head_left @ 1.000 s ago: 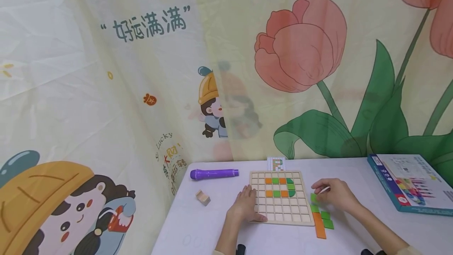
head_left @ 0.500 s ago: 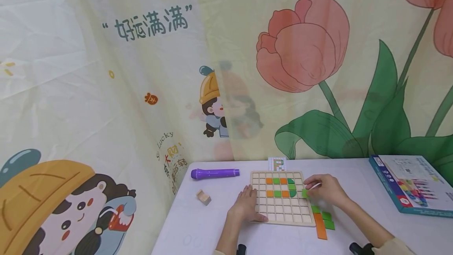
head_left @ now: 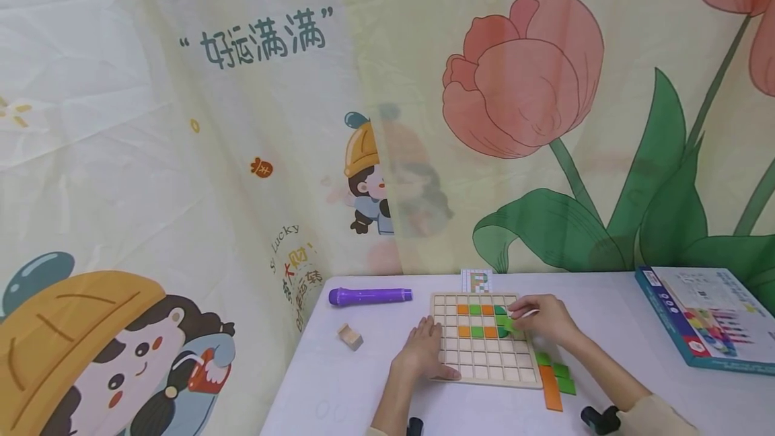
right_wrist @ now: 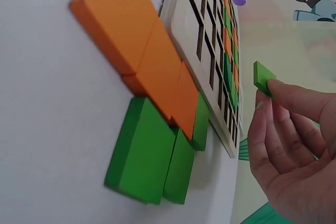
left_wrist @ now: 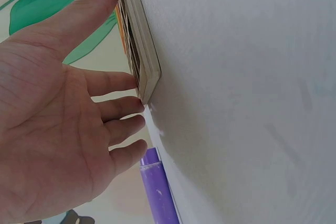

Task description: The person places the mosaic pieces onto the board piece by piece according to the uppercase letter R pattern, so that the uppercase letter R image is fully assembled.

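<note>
A wooden grid board (head_left: 484,374) lies on the white table, with orange and green tiles (head_left: 477,309) set in rows in its upper cells and rounded darker green ones at the right end. Against the board's left edge rests my left hand (head_left: 419,350), fingers straight and spread, thumb along the near side. My right hand (head_left: 545,318) pinches a green square tile (right_wrist: 263,77) between thumb and fingers, above the board's right part. Just right of the board lie loose orange tiles (head_left: 549,389) in a strip, with several green tiles (right_wrist: 144,153) beside them.
Behind the board stands a small pattern card (head_left: 477,280). On the left are a purple microphone (head_left: 371,296) and a small wooden block (head_left: 350,337). A flat box (head_left: 714,318) lies at the right. A printed curtain (head_left: 424,153) hangs behind the table.
My right hand has picked the green tile up from beside the board and carried it left over the board's right columns. The left hand has stayed in place.
</note>
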`<state>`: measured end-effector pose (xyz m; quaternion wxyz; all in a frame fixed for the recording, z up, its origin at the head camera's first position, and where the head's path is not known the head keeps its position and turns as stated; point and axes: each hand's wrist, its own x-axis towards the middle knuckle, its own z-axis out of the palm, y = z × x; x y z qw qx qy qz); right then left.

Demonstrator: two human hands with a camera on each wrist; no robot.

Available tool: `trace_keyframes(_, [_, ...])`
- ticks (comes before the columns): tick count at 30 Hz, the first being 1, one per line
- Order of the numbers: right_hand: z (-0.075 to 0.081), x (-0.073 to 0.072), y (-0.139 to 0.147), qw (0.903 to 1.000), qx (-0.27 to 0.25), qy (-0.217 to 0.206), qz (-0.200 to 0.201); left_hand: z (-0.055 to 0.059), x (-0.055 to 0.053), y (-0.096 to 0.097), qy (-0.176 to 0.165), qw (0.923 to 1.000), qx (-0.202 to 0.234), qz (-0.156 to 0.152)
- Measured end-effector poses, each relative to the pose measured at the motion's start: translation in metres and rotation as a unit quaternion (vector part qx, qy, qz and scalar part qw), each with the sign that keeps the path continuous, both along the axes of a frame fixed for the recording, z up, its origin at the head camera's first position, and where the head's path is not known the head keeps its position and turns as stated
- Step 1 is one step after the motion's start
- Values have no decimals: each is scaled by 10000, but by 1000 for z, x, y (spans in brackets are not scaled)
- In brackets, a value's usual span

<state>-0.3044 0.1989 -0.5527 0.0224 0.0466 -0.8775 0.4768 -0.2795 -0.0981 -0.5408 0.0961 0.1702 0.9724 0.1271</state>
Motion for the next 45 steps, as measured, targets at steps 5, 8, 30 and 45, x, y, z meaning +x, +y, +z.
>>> trace_keyframes(5, [-2,-4,-8,10000,-79,-17,4,-1,1,1,-16,10000,-34,-6])
trace_keyframes(8, [-3,-7,-14,9998,-168,-79,-25,-2,2,0,-10,10000,-27,-11])
trace_keyframes(30, [-9,-33,-56,9984,-544,144,78,1,1,-1,77,9999,-124,-41])
trace_keyframes(45, [-18,-37,-80,9982,-263,481,235,2,2,-1,45,9998,-192,-56])
